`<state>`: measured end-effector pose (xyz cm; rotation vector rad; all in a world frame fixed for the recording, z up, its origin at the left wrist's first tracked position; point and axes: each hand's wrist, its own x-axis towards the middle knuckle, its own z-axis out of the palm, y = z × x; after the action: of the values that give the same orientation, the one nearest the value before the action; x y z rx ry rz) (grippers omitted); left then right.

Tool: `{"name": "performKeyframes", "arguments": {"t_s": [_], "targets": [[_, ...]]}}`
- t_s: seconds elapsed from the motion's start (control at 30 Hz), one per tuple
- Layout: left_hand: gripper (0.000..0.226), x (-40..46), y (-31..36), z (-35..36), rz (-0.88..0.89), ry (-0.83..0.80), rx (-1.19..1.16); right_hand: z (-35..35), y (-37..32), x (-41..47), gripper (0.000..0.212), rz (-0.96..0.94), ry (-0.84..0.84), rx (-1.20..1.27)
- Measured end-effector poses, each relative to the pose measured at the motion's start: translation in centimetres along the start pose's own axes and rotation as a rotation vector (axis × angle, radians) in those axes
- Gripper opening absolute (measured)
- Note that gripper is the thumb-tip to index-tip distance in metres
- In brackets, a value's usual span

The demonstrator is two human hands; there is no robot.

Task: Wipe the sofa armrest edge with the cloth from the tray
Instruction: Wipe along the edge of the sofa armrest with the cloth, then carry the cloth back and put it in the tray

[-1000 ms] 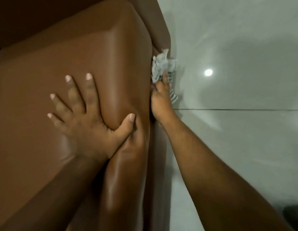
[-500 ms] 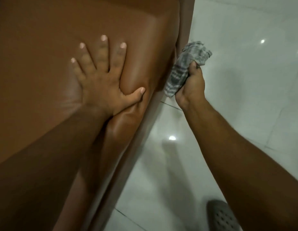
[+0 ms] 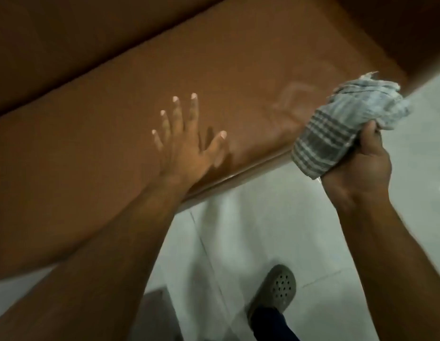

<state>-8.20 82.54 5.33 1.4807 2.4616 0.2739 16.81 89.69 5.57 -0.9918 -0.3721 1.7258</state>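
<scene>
— Two hands: where is the cloth (image 3: 346,124)?
— Bunched in the right hand (image 3: 359,166), clenched around it, at the armrest (image 3: 238,77) edge on the right.
— Its look?
— Grey checked weave, crumpled; the armrest is smooth brown leather.
— The left hand (image 3: 187,143)?
— Flat, fingers spread, holding nothing.

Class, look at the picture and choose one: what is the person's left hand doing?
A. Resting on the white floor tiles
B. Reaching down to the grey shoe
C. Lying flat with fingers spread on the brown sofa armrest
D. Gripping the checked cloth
C: the left hand lies open on the sofa armrest, while the right hand grips the cloth.
</scene>
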Motion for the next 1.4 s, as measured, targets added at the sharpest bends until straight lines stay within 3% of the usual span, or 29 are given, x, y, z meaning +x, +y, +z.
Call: {"name": "performKeyframes", "arguments": {"t_s": [0.13,0.33,0.47,0.63,0.77,0.97,1.03,1.13,1.2,1.3,1.4], "targets": [[0.087,-10.5,-9.2,-6.7,-0.188,0.123,-0.052,8.5,3.4,-8.9,0.069,0.114,-0.268,-0.165],[0.089,-31.3,-21.1,-11.4,-0.533,0.339,-0.124,17.1,11.7,-23.2,0.063,0.318,-0.638,-0.300],[0.091,-46.1,-27.8,-9.3,-0.876,0.299,-0.140,19.3,19.7,-34.7,0.047,0.470,-0.838,-0.410],[0.094,-59.2,-31.7,-3.7,-1.199,0.175,-0.130,17.6,29.7,-45.3,0.042,0.691,-0.947,-0.610],[0.097,-67.8,-33.3,3.2,-1.332,0.046,-0.107,14.2,38.1,-51.5,0.031,0.765,-1.120,-0.909],[0.098,-73.5,-34.3,10.9,-1.369,0.068,-0.130,6.5,47.9,-54.9,0.022,0.401,-1.428,-1.381],[0.089,-74.0,-34.8,12.1,-1.359,0.125,-0.151,3.3,50.0,-55.6,0.028,0.264,-1.634,-1.557],[0.079,-74.3,-35.0,12.9,-1.368,0.211,-0.172,-0.7,51.7,-56.8,0.045,0.056,-2.093,-1.929],[0.078,-74.5,-35.1,12.9,-1.358,0.236,-0.187,-1.7,51.9,-57.4,0.056,-0.091,-2.226,-2.121],[0.075,-75.0,-35.1,13.1,-1.317,0.241,-0.164,-1.2,52.6,-57.6,0.056,-0.369,-2.339,-1.997],[0.075,-75.2,-35.1,13.6,-1.275,0.222,-0.107,-0.6,55.5,-56.5,0.058,-0.636,-2.613,-1.848]]}}
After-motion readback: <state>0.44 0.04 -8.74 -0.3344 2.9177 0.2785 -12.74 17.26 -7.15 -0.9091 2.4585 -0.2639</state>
